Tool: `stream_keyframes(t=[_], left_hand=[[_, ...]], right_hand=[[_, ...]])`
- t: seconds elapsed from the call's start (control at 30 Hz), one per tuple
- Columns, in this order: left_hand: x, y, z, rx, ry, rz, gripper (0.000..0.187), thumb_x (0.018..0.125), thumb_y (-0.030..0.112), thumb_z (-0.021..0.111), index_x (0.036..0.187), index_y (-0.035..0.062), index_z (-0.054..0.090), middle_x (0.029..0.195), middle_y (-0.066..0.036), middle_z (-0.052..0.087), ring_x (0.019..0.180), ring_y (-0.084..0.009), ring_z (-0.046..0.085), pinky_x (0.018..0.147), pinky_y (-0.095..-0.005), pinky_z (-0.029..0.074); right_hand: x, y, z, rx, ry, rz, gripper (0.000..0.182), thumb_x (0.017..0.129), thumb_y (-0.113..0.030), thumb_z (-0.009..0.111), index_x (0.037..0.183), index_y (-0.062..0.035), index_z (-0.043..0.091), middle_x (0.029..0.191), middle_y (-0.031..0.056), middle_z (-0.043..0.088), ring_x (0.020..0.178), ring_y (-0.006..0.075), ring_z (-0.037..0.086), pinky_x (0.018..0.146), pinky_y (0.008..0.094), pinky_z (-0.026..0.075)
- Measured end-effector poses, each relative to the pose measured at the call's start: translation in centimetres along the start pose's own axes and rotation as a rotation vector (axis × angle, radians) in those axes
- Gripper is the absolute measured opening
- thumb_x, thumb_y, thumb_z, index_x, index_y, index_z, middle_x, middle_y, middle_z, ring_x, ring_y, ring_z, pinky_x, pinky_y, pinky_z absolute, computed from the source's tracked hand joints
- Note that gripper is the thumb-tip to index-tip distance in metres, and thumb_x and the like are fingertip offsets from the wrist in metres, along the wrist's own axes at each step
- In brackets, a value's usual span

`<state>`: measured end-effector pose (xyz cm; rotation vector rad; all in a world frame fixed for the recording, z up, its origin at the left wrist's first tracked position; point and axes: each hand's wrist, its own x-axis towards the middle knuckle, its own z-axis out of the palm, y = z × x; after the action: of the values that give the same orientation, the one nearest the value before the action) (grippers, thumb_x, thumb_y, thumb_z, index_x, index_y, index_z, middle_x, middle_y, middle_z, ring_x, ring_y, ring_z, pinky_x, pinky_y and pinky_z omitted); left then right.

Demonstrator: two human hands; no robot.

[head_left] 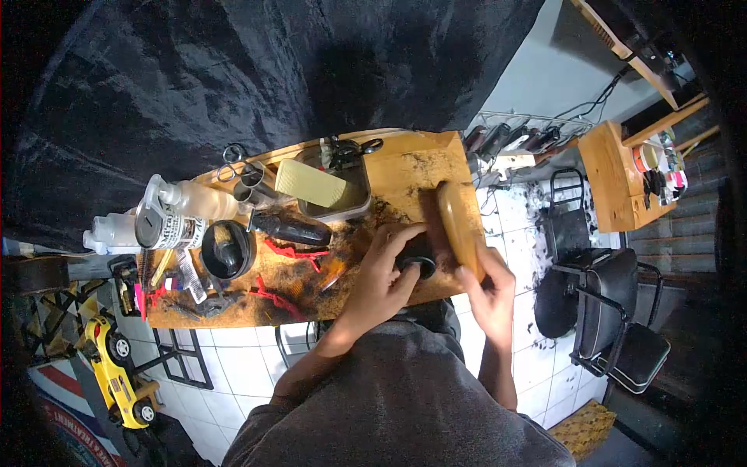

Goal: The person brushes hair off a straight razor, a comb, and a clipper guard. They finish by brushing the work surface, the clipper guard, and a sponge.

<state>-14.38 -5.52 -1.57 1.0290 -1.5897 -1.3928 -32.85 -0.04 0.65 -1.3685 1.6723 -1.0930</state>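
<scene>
My right hand (490, 294) grips the lower end of a wooden-backed brush (461, 226), its dark bristle side facing left. The brush stands on edge over the right end of the wooden table (397, 163). Just left of it, my left hand (381, 276) has its fingers curled around a black object with a round rim (420, 267); its kind I cannot tell. Loose dark hair lies on the wood around both hands. A black hair clipper (292, 229) and red clips (296, 253) lie left of my left hand.
Farther left are a black bowl with a brush (227, 249), a white-labelled container (167, 226), bottles (206, 200) and combs (191, 276). A plastic tub (358, 194) holding a pale yellow box (311, 184) sits at the back. Black barber chairs (611, 292) stand right.
</scene>
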Motion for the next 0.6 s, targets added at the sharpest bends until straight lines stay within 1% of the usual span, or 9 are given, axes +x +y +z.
stream_keyframes(t=[0.1,0.2,0.27,0.3,0.37,0.4,0.47,0.5,0.6], left_hand=[[0.4,0.9,-1.2,0.173,-0.132,0.007,0.056,0.081,-0.002,0.051,0.135,0.0053,0.038,0.113,-0.014,0.05,0.085,-0.0165,0.057,0.065,-0.0218,0.049],[-0.1,0.5,-0.8,0.047,-0.127,-0.104,0.062,0.08,-0.002,0.053,0.139,0.0045,0.034,0.119,-0.016,0.049,0.089,-0.0177,0.056,0.066,-0.021,0.047],[-0.2,-0.1,-0.4,0.18,-0.077,0.011,0.058,0.079,-0.001,0.055,0.134,0.0004,0.035,0.12,-0.017,0.048,0.085,-0.0165,0.056,0.065,-0.021,0.045],[-0.2,0.3,0.0,0.178,-0.08,0.01,0.058,0.079,-0.001,0.055,0.134,0.0004,0.035,0.12,-0.017,0.048,0.085,-0.0165,0.056,0.065,-0.021,0.045],[-0.1,1.6,0.6,-0.116,0.087,-0.019,0.054,0.079,0.0,0.056,0.129,-0.0013,0.036,0.116,-0.018,0.05,0.082,-0.0163,0.058,0.066,-0.0224,0.045],[-0.2,1.0,0.5,-0.115,0.091,-0.018,0.054,0.079,0.0,0.056,0.129,-0.0013,0.036,0.116,-0.018,0.05,0.082,-0.0163,0.058,0.066,-0.0224,0.045],[-0.5,-0.7,-0.2,-0.143,0.129,-0.023,0.057,0.078,-0.004,0.055,0.13,0.0048,0.033,0.105,-0.003,0.052,0.072,-0.0028,0.043,0.054,-0.0173,0.034],[-0.6,0.6,-1.1,0.018,0.078,-0.116,0.054,0.079,-0.004,0.055,0.13,0.0048,0.038,0.102,-0.001,0.052,0.07,-0.0016,0.043,0.054,-0.0168,0.033],[-0.4,0.2,-1.3,0.075,0.026,-0.092,0.053,0.079,-0.006,0.054,0.13,0.0047,0.043,0.108,-0.002,0.053,0.068,-0.0012,0.043,0.055,-0.0161,0.034]], right_hand=[[0.6,1.0,0.2,0.111,0.179,0.088,0.046,0.079,-0.005,0.068,0.12,0.0065,0.053,0.104,0.0163,0.06,0.093,0.0212,0.056,0.082,0.0313,0.044],[-0.8,2.1,-0.3,0.299,0.07,0.041,0.046,0.079,-0.006,0.069,0.12,0.0066,0.054,0.102,0.015,0.06,0.092,0.0211,0.056,0.082,0.0321,0.044],[-0.5,2.2,-0.7,0.253,-0.137,-0.277,0.045,0.078,-0.007,0.069,0.118,0.0076,0.055,0.102,0.0154,0.06,0.092,0.0215,0.056,0.083,0.0326,0.044],[-0.3,1.4,-0.3,0.177,-0.141,-0.217,0.044,0.078,-0.006,0.069,0.117,0.0079,0.055,0.101,0.0156,0.06,0.091,0.021,0.056,0.082,0.0316,0.044],[-0.2,0.7,0.3,0.103,-0.148,-0.16,0.043,0.078,-0.006,0.068,0.116,0.0082,0.055,0.1,0.0159,0.06,0.09,0.0206,0.056,0.082,0.0307,0.043],[-0.1,0.9,0.6,0.13,-0.029,-0.062,0.042,0.078,-0.006,0.068,0.116,0.0083,0.055,0.099,0.0159,0.06,0.089,0.0201,0.056,0.082,0.0298,0.043],[0.2,0.9,0.8,0.161,0.087,0.031,0.042,0.078,-0.005,0.067,0.116,0.0083,0.056,0.098,0.0159,0.06,0.089,0.0196,0.056,0.081,0.0289,0.043],[0.2,0.8,0.6,0.207,0.09,-0.006,0.042,0.078,-0.006,0.067,0.116,0.0082,0.056,0.098,0.0159,0.06,0.088,0.0194,0.056,0.081,0.0288,0.043],[-0.1,1.3,0.0,0.316,0.007,-0.116,0.042,0.079,-0.007,0.067,0.116,0.008,0.056,0.096,0.0153,0.06,0.087,0.019,0.056,0.08,0.0283,0.044]])
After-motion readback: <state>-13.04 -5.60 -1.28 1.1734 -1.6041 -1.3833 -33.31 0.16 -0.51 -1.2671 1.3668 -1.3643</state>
